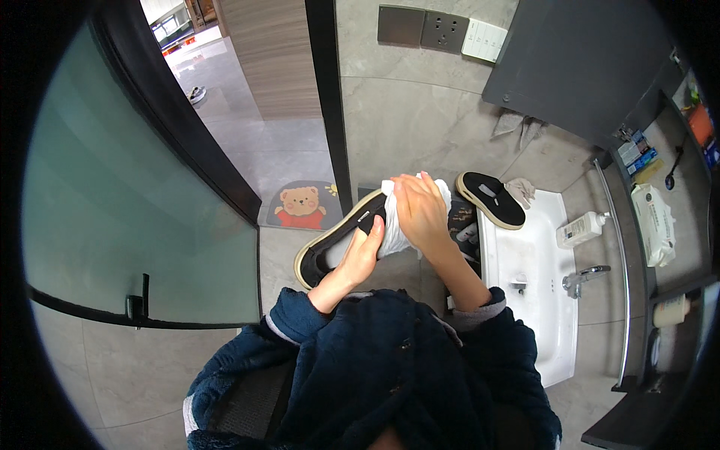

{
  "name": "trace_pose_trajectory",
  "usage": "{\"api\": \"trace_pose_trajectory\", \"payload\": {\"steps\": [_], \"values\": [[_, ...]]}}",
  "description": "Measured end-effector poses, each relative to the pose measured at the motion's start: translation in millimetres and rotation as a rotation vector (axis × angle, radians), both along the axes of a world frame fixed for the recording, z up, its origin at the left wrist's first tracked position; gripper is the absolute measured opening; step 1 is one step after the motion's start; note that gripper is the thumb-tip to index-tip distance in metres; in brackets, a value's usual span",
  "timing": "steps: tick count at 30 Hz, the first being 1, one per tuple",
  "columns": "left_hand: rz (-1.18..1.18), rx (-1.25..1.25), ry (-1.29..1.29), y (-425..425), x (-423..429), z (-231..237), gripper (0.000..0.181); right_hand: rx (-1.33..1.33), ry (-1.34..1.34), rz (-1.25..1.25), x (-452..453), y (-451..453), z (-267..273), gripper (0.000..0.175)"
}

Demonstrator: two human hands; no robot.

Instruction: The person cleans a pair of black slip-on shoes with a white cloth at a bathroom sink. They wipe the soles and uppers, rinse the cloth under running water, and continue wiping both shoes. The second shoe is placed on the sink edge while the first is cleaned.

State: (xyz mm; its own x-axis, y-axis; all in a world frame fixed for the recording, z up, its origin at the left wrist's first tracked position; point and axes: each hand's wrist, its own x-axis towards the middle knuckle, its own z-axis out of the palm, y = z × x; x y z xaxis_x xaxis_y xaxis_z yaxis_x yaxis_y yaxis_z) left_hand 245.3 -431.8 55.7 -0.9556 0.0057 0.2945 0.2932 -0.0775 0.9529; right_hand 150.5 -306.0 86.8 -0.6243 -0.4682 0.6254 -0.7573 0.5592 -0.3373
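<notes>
A black slip-on shoe (332,246) with a cream sole is held up in front of me, its heel end towards my lower left. My left hand (358,251) grips it at the opening, thumb on the upper. Across the toe end lies a crumpled white cloth or tissue (396,233), which hides that part of the shoe. My right hand (419,208) presses the white material over the toe, fingers close together. The matching black shoe (494,201) rests on the corner of the white washbasin (531,332), beside a light crumpled cloth (522,191).
On the basin's right side stand a pump bottle (580,229) and a chrome faucet (585,279). An open dark cabinet door (568,62) juts out at upper right. A frosted glass door (140,225) stands at left, near a bear-patterned mat (301,205).
</notes>
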Motion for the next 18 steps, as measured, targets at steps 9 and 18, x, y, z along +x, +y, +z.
{"api": "trace_pose_trajectory", "payload": {"steps": [9, 18], "values": [[0.134, -0.314, 0.186, -1, 24, 21, 0.036, -0.100, -0.136, -0.227, 5, 6, 0, 0.037], [-0.074, -0.646, -0.086, -1, 17, 27, 0.035, -0.282, -0.296, -0.253, -36, 5, -41, 0.049]]}}
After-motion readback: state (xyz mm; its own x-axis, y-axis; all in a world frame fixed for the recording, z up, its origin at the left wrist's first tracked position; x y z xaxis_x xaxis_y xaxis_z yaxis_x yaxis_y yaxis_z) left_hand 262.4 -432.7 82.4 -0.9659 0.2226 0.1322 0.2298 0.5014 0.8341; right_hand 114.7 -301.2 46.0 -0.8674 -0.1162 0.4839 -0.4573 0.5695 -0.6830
